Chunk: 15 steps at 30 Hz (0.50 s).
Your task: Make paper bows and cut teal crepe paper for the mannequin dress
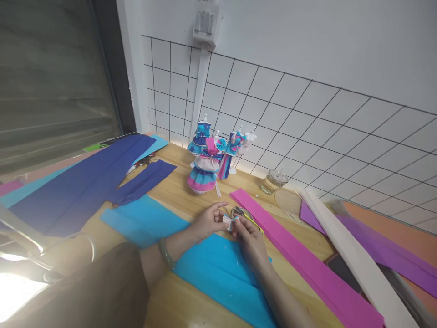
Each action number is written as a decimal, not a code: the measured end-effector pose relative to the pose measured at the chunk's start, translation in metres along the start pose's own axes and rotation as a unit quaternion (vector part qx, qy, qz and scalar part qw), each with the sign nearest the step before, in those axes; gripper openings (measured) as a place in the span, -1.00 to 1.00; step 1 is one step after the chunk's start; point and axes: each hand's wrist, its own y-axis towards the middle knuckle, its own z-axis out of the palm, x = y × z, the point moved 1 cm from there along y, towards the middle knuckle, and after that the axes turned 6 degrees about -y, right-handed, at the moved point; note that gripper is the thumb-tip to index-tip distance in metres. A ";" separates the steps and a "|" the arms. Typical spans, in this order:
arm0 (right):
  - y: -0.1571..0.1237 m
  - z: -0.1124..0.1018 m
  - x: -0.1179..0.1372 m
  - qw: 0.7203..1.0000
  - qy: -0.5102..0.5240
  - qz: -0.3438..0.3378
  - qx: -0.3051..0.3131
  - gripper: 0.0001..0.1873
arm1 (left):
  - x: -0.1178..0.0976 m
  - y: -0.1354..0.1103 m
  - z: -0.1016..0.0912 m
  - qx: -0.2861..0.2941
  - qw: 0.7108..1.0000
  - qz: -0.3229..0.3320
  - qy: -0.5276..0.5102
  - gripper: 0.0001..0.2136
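Note:
In front of me a small pleated paper bow (pixel 228 222), white with light blue at its edge, is held up between my two hands. My right hand (pixel 251 239) pinches it between thumb and fingers on the right side. The thumb of my left hand (pixel 208 222) meets the bow's left edge, with its index finger stretched out above. Just behind the bow lie dark-handled pliers (pixel 241 212) and a yellow tool (pixel 257 224), partly covered by my right hand. A wide sheet of blue crepe paper (pixel 211 266) spreads beneath my forearms.
Several small dress stands, one in a tiered paper dress (pixel 204 175), stand near the wall grid. A glass cup (pixel 274 181) is right of them. Pink (pixel 300 250), white (pixel 355 255) and purple (pixel 375 241) paper strips lie right; dark blue paper (pixel 85 182) lies left. A bright lamp (pixel 17 291) is lower left.

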 end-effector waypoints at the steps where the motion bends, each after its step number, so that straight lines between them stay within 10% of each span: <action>1: 0.000 0.000 0.001 1.000 -0.002 -0.004 -0.002 -0.63 | -0.001 0.000 0.000 0.000 1.000 -0.001 -0.007 -0.34; 15: -0.001 0.003 -0.001 0.999 -0.026 -0.046 -0.001 -0.54 | -0.003 -0.001 0.001 -0.007 1.000 -0.011 -0.006 -0.39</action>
